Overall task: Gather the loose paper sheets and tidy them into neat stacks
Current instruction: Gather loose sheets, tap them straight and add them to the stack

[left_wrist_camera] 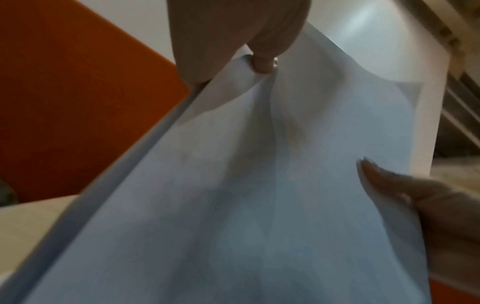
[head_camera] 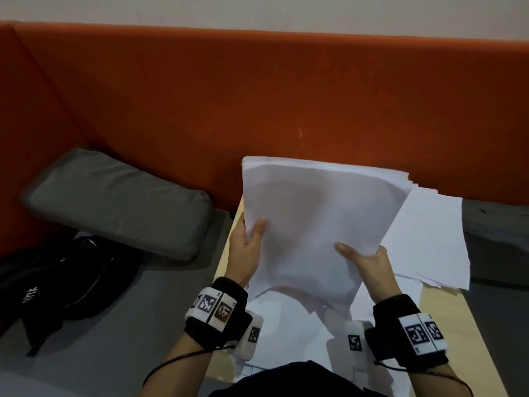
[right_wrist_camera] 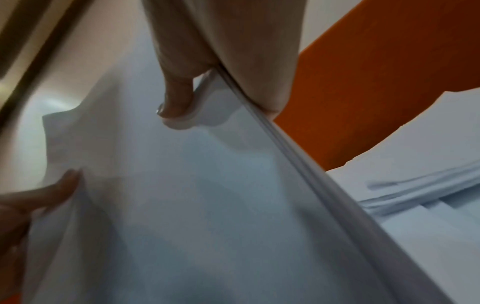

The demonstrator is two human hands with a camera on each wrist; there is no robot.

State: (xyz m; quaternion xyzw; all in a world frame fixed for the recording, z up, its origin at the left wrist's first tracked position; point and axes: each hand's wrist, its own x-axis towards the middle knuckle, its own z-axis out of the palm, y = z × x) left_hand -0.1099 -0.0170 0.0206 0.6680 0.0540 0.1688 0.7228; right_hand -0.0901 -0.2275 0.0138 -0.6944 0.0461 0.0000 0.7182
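A thick bundle of white paper sheets (head_camera: 312, 222) is held upright and tilted above the wooden table (head_camera: 446, 328). My left hand (head_camera: 247, 247) grips its left edge, thumb on the front face. At the bundle's right edge my right hand (head_camera: 369, 263) grips too, thumb lying across the front. The left wrist view shows the bundle (left_wrist_camera: 233, 195) with my left thumb (left_wrist_camera: 262, 63) pinching it, and the right wrist view shows the bundle (right_wrist_camera: 194, 195) under my right thumb (right_wrist_camera: 176, 102). More loose sheets (head_camera: 429, 239) lie on the table to the right, and others (head_camera: 286, 325) lie below the bundle.
An orange upholstered backrest (head_camera: 257, 96) rises behind the table. A grey cushion (head_camera: 114, 202) lies on the seat to the left, with a black bag (head_camera: 65, 279) nearer me. Grey seating (head_camera: 498, 242) shows at the right.
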